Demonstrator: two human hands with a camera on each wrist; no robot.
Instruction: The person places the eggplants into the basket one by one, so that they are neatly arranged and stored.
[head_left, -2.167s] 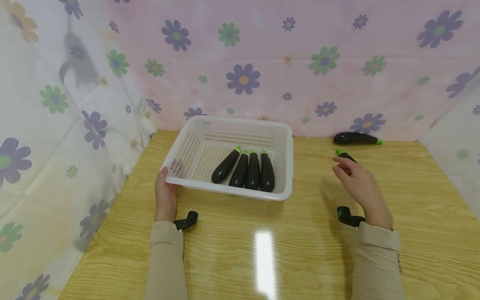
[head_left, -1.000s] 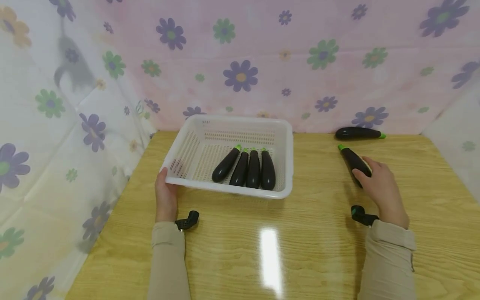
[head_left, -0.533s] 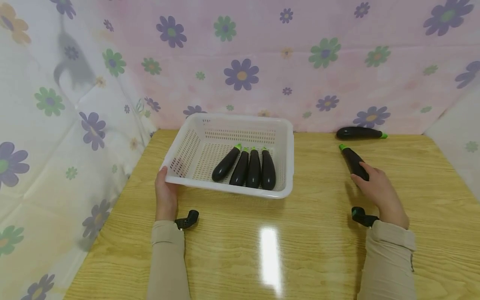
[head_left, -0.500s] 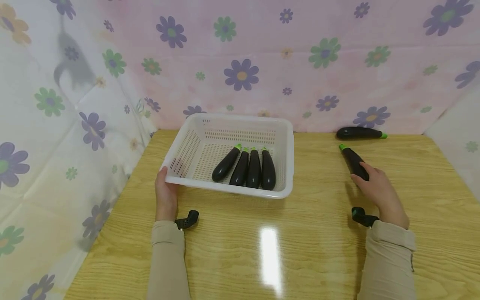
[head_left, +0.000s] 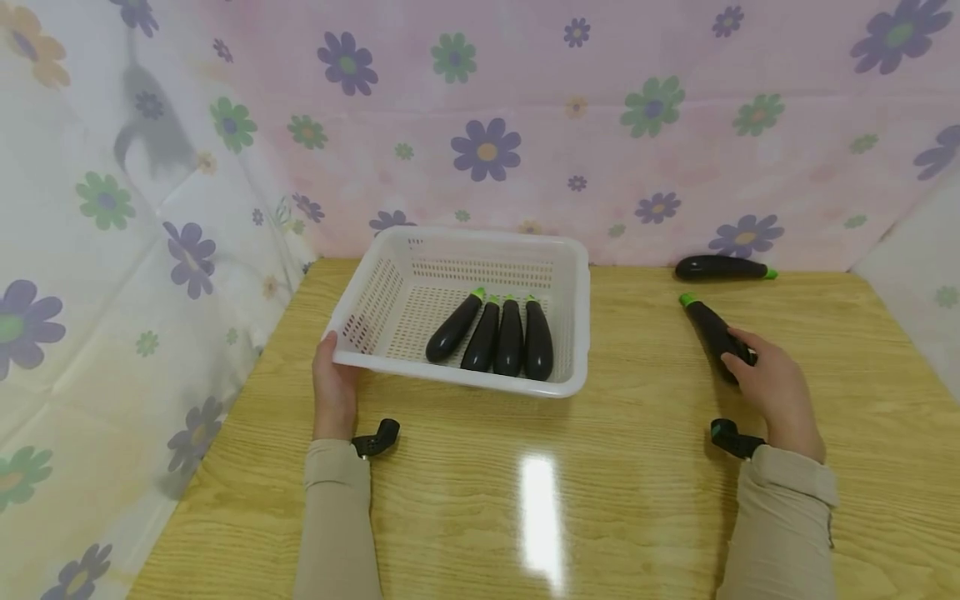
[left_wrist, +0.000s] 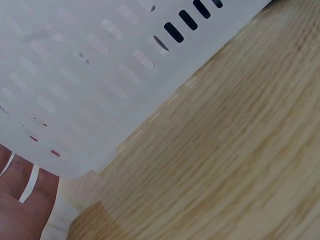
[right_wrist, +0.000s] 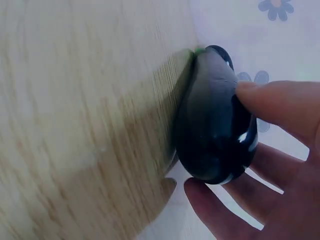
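Note:
In the head view my left hand [head_left: 333,392] holds the near left corner of a white plastic basket [head_left: 480,386], thumb over the rim. The left wrist view shows its fingers [left_wrist: 35,195] against the perforated basket wall [left_wrist: 75,85]. Several glossy dark eggplants with green stems, such as the leftmost eggplant [head_left: 454,327], lie in the basket's right half. On the table at right, my right hand [head_left: 776,387] grips another eggplant [head_left: 707,329] near its wide end. In the right wrist view, thumb and fingers sit around this eggplant [right_wrist: 215,125], which lies along the tabletop.
One more eggplant [head_left: 720,267] lies sideways at the table's back edge, against the flowered cloth [head_left: 525,108]. The wood-grain table [head_left: 622,483] extends between and in front of both arms. A second cloth [head_left: 112,267] hangs along the left side.
My right hand has come from above the table down onto the front eggplant, then shifted slightly towards its wide end. The left hand and the basket stay where they were.

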